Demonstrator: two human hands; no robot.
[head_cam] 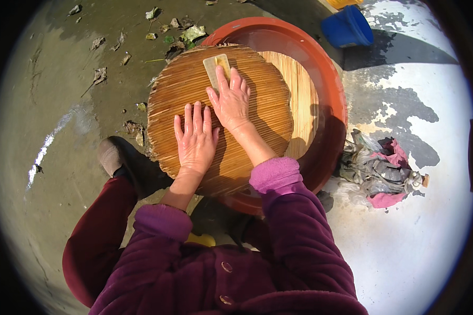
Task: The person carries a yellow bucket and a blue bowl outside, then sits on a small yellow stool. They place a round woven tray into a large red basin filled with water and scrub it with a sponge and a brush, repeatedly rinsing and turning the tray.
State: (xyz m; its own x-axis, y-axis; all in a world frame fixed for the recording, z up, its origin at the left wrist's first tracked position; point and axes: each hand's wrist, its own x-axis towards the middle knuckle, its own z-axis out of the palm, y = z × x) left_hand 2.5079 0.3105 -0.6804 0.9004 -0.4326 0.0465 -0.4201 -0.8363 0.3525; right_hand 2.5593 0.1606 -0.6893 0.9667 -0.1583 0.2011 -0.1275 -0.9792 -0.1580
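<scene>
A round mat of brown stalks (169,130), wet and ragged at its edge, lies over the left part of a red plastic basin (335,98). My right hand (234,102) grips a pale rectangular scrubbing brush (210,65) near the mat's far edge. The brush's underside is hidden. My left hand (197,138) rests flat on the mat, closer to me, with its fingers slightly apart and nothing in it. A second, lighter round stalk mat (305,90) sits in the basin, partly under the brown one.
A blue bucket (343,27) lies tilted at the back right. Crumpled plastic bags and pink cloth (382,173) lie on the ground right of the basin. Dry leaves (193,33) are scattered over wet concrete (63,130). My shoe (109,155) is left of the mat.
</scene>
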